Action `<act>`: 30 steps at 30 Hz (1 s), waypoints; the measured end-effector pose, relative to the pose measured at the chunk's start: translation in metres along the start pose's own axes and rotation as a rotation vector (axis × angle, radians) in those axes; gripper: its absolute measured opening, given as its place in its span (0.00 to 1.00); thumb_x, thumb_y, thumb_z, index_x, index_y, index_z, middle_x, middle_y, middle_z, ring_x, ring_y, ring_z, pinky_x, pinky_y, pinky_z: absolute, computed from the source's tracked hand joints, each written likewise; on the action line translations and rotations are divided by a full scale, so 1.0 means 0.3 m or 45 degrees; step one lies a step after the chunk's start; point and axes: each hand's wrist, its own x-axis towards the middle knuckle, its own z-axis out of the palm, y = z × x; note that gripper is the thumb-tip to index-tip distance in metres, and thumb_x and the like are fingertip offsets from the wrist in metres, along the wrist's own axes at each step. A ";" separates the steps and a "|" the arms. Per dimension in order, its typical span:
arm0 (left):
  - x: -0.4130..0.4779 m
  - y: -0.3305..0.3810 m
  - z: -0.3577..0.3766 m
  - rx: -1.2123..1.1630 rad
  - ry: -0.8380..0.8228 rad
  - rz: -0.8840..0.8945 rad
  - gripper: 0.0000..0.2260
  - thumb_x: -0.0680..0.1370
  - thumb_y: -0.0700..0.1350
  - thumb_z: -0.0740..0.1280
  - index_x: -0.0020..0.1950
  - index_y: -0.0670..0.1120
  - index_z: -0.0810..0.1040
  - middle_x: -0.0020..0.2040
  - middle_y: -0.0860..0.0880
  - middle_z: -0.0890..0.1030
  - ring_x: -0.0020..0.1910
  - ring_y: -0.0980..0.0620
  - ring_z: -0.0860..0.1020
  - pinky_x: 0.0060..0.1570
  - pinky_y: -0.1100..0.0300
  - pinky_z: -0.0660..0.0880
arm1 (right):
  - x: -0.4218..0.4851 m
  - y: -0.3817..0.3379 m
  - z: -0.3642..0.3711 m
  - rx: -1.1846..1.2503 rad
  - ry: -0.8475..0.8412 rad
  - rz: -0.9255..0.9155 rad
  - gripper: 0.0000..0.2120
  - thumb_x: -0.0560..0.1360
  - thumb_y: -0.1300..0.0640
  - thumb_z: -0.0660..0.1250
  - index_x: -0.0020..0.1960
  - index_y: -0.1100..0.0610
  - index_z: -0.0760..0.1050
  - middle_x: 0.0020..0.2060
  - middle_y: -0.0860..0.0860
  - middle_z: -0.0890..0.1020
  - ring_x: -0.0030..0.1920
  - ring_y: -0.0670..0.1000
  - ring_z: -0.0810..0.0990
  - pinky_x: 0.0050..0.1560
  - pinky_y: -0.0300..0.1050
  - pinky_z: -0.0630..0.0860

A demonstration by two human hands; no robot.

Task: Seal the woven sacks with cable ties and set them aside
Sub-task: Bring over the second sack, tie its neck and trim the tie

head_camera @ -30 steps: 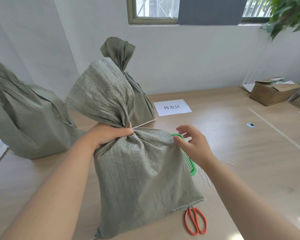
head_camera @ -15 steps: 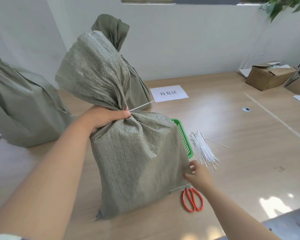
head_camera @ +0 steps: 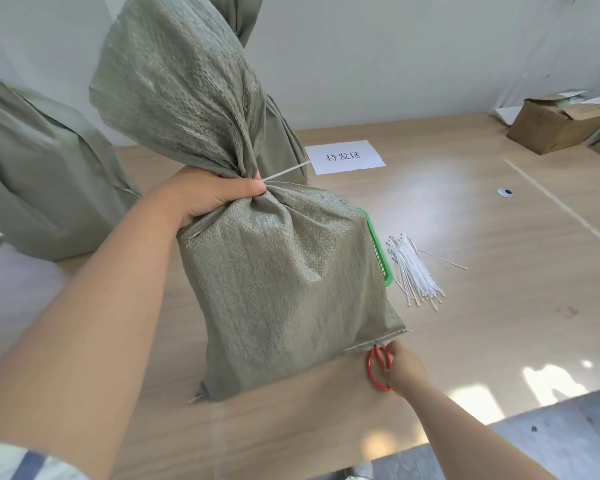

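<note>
While right hand (head_camera: 404,370) closes on the red scissors (head_camera: 378,370) at the near table edge, fingers through or around the handle loops (exact grip hard to tell), the blades are tucked under the bottom corner of the woven sack (head_camera: 284,271). Sack stands upright mid-table, between both arms. Left hand (head_camera: 208,195) is fisted tight around the gathered neck, holding it up. White cable tie tail (head_camera: 284,172) sticks out from the neck just past the left thumb, pointing right and away, long axis roughly level.

Key relation, as judged: the tail lies up, left and farther away from the right hand, with the sack body between; scissors likely have to travel up around the sack's right side to trim it. Right hand is the free one for that.

Beyond the sack: green basket (head_camera: 378,247) touching its right side, loose bundle of cable ties (head_camera: 416,271) just beside the basket. Farther: paper label (head_camera: 345,156), two more tied sacks, one far left (head_camera: 32,168), one behind (head_camera: 281,140). Cardboard box (head_camera: 555,123) far right. Wooden tabletop (head_camera: 499,289), white wall behind.
</note>
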 end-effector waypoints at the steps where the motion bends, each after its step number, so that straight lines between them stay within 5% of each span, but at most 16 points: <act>1: -0.002 0.000 0.002 -0.003 0.024 -0.005 0.08 0.67 0.51 0.79 0.42 0.51 0.85 0.43 0.55 0.85 0.47 0.55 0.82 0.57 0.57 0.75 | 0.003 0.003 0.013 -0.026 -0.002 -0.006 0.10 0.78 0.49 0.64 0.52 0.55 0.71 0.49 0.56 0.82 0.56 0.60 0.81 0.48 0.46 0.73; 9: -0.009 -0.006 0.003 -0.001 0.023 0.034 0.08 0.65 0.51 0.79 0.40 0.53 0.85 0.42 0.55 0.85 0.46 0.55 0.82 0.56 0.56 0.75 | 0.041 0.049 0.087 -0.142 0.108 -0.051 0.13 0.81 0.47 0.60 0.45 0.53 0.61 0.39 0.53 0.73 0.48 0.60 0.81 0.40 0.47 0.67; 13: -0.007 -0.007 -0.004 0.005 0.051 0.016 0.13 0.62 0.56 0.79 0.42 0.54 0.86 0.45 0.54 0.86 0.49 0.53 0.83 0.64 0.50 0.76 | 0.036 0.052 0.083 -0.121 0.140 -0.046 0.14 0.81 0.45 0.58 0.44 0.54 0.60 0.37 0.53 0.74 0.46 0.60 0.81 0.39 0.47 0.67; 23: -0.006 -0.006 -0.004 -0.054 0.014 0.010 0.12 0.63 0.53 0.79 0.42 0.51 0.85 0.44 0.54 0.85 0.47 0.54 0.83 0.58 0.56 0.75 | -0.006 0.069 -0.068 -0.108 0.115 0.042 0.11 0.76 0.51 0.61 0.55 0.53 0.66 0.43 0.55 0.80 0.46 0.61 0.80 0.43 0.47 0.73; 26: -0.005 -0.009 0.001 -0.102 0.020 -0.004 0.09 0.65 0.49 0.78 0.43 0.50 0.85 0.44 0.53 0.86 0.47 0.54 0.83 0.56 0.57 0.76 | -0.005 0.065 -0.151 -0.110 0.085 0.103 0.21 0.68 0.60 0.64 0.60 0.52 0.67 0.42 0.53 0.79 0.44 0.59 0.77 0.41 0.45 0.73; 30: -0.005 -0.014 -0.006 -0.109 -0.015 -0.024 0.12 0.63 0.53 0.79 0.42 0.51 0.85 0.44 0.54 0.85 0.46 0.54 0.82 0.56 0.58 0.74 | 0.000 0.038 -0.229 0.064 0.291 0.066 0.17 0.73 0.56 0.66 0.62 0.50 0.72 0.47 0.55 0.82 0.49 0.60 0.80 0.45 0.47 0.74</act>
